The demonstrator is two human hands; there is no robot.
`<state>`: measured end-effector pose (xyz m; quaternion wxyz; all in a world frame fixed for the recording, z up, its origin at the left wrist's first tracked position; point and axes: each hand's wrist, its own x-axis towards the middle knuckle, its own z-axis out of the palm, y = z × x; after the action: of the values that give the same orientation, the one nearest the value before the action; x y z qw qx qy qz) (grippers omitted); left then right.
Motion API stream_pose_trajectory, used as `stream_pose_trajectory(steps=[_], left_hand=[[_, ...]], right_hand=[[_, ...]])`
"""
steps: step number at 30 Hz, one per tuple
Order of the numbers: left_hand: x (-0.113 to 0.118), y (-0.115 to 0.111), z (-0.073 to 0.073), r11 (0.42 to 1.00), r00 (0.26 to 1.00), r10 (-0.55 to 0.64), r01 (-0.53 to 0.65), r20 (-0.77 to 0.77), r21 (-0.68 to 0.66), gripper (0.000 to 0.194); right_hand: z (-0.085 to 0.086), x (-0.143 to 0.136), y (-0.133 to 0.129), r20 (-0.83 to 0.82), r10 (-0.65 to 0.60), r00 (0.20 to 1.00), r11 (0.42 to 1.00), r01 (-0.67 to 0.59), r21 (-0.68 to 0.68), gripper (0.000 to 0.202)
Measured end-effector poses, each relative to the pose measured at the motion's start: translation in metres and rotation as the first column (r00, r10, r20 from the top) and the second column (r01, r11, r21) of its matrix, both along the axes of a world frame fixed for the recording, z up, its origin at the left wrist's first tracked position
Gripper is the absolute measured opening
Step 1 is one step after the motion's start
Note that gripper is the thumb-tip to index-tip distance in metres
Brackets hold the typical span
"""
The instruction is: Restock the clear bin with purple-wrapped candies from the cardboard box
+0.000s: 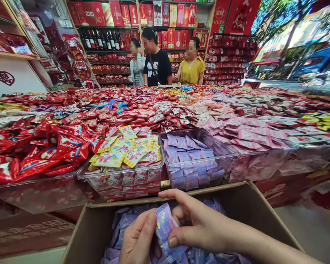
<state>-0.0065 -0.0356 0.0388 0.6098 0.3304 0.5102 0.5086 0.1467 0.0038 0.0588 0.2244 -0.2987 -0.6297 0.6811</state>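
Both our left hand (137,240) and right hand (200,223) have fingers closed on light, crinkly purple packets (165,223); we judge them slippery, best pinched by their edges.

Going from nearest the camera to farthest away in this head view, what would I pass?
Both hands, left hand and right hand, on purple packets → cardboard box → clear bin of purple packets → candy table → three people → shelves.

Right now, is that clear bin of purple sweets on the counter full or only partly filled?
Partly filled. The clear bin holds purple packets well below its rim, while the neighbouring yellow-packet bin is heaped over its edge.
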Motion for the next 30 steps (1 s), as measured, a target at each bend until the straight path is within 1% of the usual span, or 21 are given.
stream_pose_trajectory(steps=[2,5,8,10,11,12,13,14,15,16,17,18,19,20,21,22,24,26,27,28,30], left_hand=[[0.003,0.000,-0.001,0.999,1.000,-0.029,0.030,-0.009,0.030,0.029],[0.001,0.001,-0.002,0.988,0.998,-0.017,0.027,-0.064,0.155,0.022],[-0.004,0.004,-0.004,0.985,0.993,0.022,-0.001,-0.120,0.172,0.019],[-0.007,0.007,-0.005,0.990,0.997,0.014,-0.004,-0.074,0.141,0.020],[-0.007,0.009,-0.006,0.993,1.000,-0.006,0.008,-0.023,0.119,0.023],[-0.008,0.011,-0.007,0.995,0.998,-0.043,0.039,0.052,0.088,0.030],[-0.008,0.013,-0.007,0.995,0.985,-0.096,0.090,0.146,0.044,0.039],[-0.008,0.015,-0.008,0.987,0.956,-0.152,0.160,0.249,-0.011,0.048],[-0.008,0.016,-0.008,0.971,0.918,-0.200,0.234,0.344,-0.058,0.054],[-0.008,0.017,-0.007,0.951,0.881,-0.233,0.294,0.411,-0.092,0.052],[-0.008,0.017,-0.006,0.938,0.861,-0.250,0.329,0.443,-0.110,0.045],[-0.008,0.016,-0.005,0.936,0.862,-0.251,0.332,0.440,-0.115,0.036],[-0.008,0.015,-0.003,0.948,0.885,-0.236,0.300,0.401,-0.105,0.032],[-0.008,0.014,0.000,0.967,0.923,-0.205,0.242,0.325,-0.077,0.033],[-0.008,0.012,0.002,0.983,0.961,-0.167,0.180,0.223,-0.042,0.036],[-0.008,0.011,0.005,0.993,0.986,-0.120,0.121,0.114,-0.005,0.039],[-0.007,0.009,0.009,0.997,0.998,-0.039,0.042,-0.054,0.059,0.042],[-0.004,0.007,0.010,0.996,0.995,-0.007,0.016,-0.103,0.087,0.043],[-0.003,0.006,0.010,0.995,0.994,0.007,0.004,-0.106,0.101,0.043],[-0.001,0.005,0.009,0.992,0.993,0.023,-0.009,-0.117,0.124,0.041],[0.001,0.004,0.007,0.983,0.985,0.039,-0.008,-0.169,0.181,0.039]], right_hand=[[-0.005,0.001,0.004,-0.025,-0.003,1.000,0.996,0.000,-0.090,0.056],[-0.009,-0.003,0.008,-0.050,-0.110,0.993,0.985,0.102,-0.136,0.032],[-0.012,-0.007,0.008,-0.050,-0.187,0.981,0.977,0.180,-0.115,0.031],[-0.012,-0.006,0.008,-0.032,-0.234,0.972,0.972,0.234,-0.002,0.029],[-0.011,-0.005,0.008,-0.012,-0.258,0.966,0.960,0.257,0.114,0.026],[-0.010,-0.004,0.008,0.009,-0.272,0.962,0.928,0.260,0.269,0.023],[-0.008,-0.001,0.008,0.032,-0.272,0.962,0.866,0.230,0.444,0.018],[-0.006,0.001,0.009,0.054,-0.257,0.965,0.770,0.171,0.614,0.016],[-0.004,0.003,0.009,0.084,-0.228,0.970,0.649,0.087,0.756,0.015],[-0.002,0.004,0.009,0.119,-0.193,0.974,0.526,0.000,0.850,0.017],[-0.001,0.006,0.009,0.150,-0.161,0.976,0.430,-0.067,0.900,0.019],[0.001,0.007,0.009,0.174,-0.138,0.975,0.381,-0.110,0.918,0.020],[0.002,0.008,0.008,0.176,-0.128,0.976,0.375,-0.117,0.920,0.020],[0.002,0.008,0.007,0.153,-0.138,0.978,0.406,-0.085,0.910,0.020],[0.002,0.009,0.007,0.116,-0.179,0.977,0.468,-0.019,0.883,0.020],[0.002,0.009,0.007,0.081,-0.242,0.967,0.553,0.068,0.830,0.020],[0.000,0.008,0.007,0.069,-0.348,0.935,0.745,0.231,0.626,0.018],[-0.004,0.005,0.008,0.097,-0.343,0.934,0.897,0.296,0.328,0.019],[-0.006,0.003,0.009,0.082,-0.303,0.950,0.942,0.285,0.180,0.021],[-0.009,0.001,0.009,0.046,-0.262,0.964,0.964,0.260,0.060,0.022],[-0.013,-0.003,0.009,-0.030,-0.235,0.972,0.968,0.231,-0.098,0.024]])
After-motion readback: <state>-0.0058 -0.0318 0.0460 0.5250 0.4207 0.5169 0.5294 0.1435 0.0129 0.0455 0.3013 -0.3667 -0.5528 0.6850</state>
